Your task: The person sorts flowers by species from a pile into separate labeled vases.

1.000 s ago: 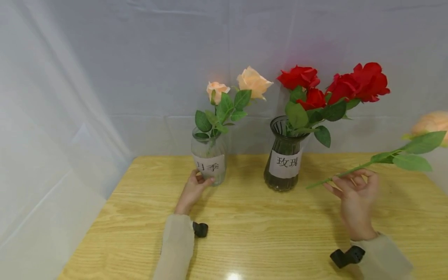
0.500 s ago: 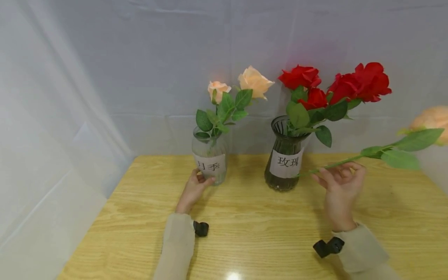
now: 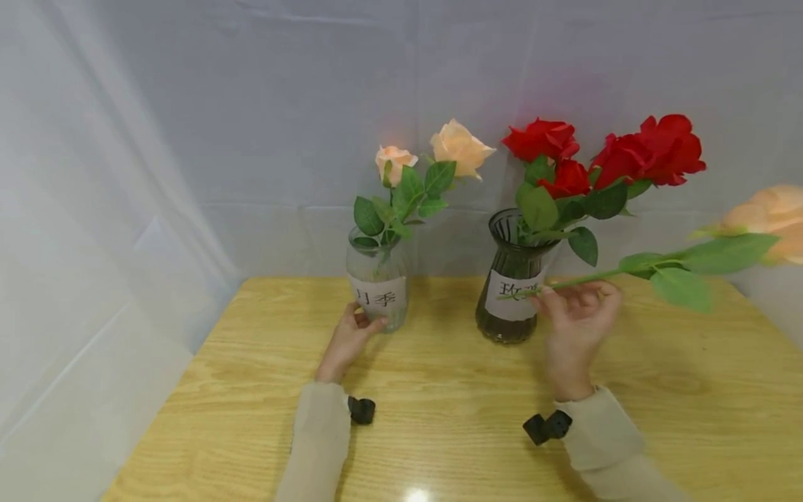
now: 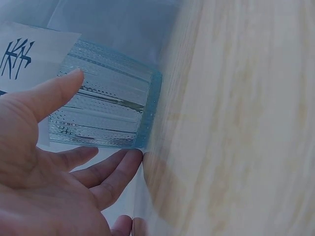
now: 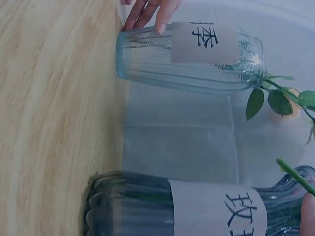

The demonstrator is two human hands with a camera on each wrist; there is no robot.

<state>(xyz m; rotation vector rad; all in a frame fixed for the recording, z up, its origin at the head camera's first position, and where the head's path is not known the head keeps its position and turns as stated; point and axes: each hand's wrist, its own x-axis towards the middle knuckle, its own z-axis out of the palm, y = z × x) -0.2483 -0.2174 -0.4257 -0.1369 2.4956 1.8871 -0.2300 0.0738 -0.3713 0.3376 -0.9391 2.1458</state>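
My left hand [image 3: 346,341] holds the lower part of a clear glass vase [image 3: 376,265], thumb on the front and fingers round its left side. Two peach roses [image 3: 461,148] with green leaves stand in that vase. In my right hand [image 3: 577,335] a third peach rose [image 3: 768,219] is pinched by its green stem [image 3: 590,277], lying almost level, bloom to the right. The cut end of this stem passes in front of the dark glass vase [image 3: 507,328], which holds several red roses [image 3: 542,139]. The left wrist view shows the clear vase's ribbed base [image 4: 118,103] between thumb and fingers.
Both vases stand near the back edge of the wooden table [image 3: 439,418], each with a white paper label [image 3: 502,307] bearing characters. A pale cloth backdrop [image 3: 301,139] hangs right behind them. The red blooms lean out to the right.
My right hand has moved left with the peach rose, bringing the stem from beside the dark vase to in front of its label. My left hand stays on the clear vase.
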